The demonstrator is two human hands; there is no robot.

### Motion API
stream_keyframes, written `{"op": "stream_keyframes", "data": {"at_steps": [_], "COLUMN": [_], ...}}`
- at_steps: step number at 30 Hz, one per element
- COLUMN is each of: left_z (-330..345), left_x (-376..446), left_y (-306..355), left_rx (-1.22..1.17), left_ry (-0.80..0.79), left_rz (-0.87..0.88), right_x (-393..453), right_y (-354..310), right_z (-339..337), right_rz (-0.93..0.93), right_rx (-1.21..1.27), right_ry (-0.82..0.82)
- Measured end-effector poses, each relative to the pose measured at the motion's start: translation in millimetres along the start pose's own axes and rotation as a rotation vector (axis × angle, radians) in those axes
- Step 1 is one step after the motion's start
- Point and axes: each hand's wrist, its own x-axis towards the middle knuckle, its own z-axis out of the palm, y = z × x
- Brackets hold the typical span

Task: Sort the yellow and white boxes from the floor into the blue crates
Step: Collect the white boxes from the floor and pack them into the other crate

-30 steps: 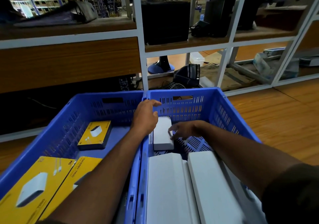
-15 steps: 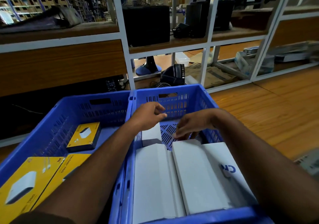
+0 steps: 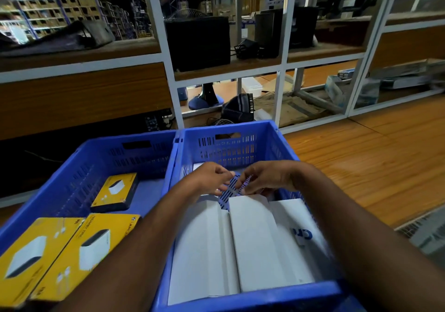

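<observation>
Two blue crates stand side by side in front of me. The left crate [image 3: 79,167] holds one small yellow box [image 3: 113,191] and two large yellow boxes [image 3: 24,258] [image 3: 89,246]. The right crate [image 3: 240,143] holds three long white boxes [image 3: 202,246] [image 3: 257,239] [image 3: 301,215]. A small white box [image 3: 196,167] lies at its far left, mostly hidden under my left hand [image 3: 212,179]. My right hand [image 3: 267,179] hovers close beside it over the crate's slotted floor. Both hands have loosely curled fingers and hold nothing.
A white-framed shelf unit [image 3: 168,71] rises right behind the crates, with black boxes [image 3: 197,42] on its shelves and a blue fan base [image 3: 204,100] underneath. Wooden floor [image 3: 361,162] stretches to the right, with a grey mat [image 3: 423,232] at the right edge.
Both hands let go of the small white box at the far end of the right crate, rose and came closer together. My view has pulled back, showing more of the long white boxes.
</observation>
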Motion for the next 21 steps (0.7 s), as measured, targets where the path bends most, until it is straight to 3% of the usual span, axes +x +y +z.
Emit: {"op": "stream_keyframes", "data": {"at_steps": [6,14,17,21], "left_z": [7,11,9,6], "left_x": [-2,-1,0,-1], "left_y": [-9,-14,-13,-8], "left_rx": [-0.142,-0.09,-0.178,-0.37], "left_ry": [0.049,0.088,0.066,0.027], "left_rz": [-0.017,-0.038,-0.069,-0.112], "right_x": [-6,-5,-3,4], "right_y": [1,0,7,14], "right_z": [7,7,2,-5], "right_rz": [-0.01,-0.04,-0.009,0.004], "right_rx": [-0.134,-0.133,0.01,0.335], "right_ry": [-0.142,-0.094,0.0,0.295]}}
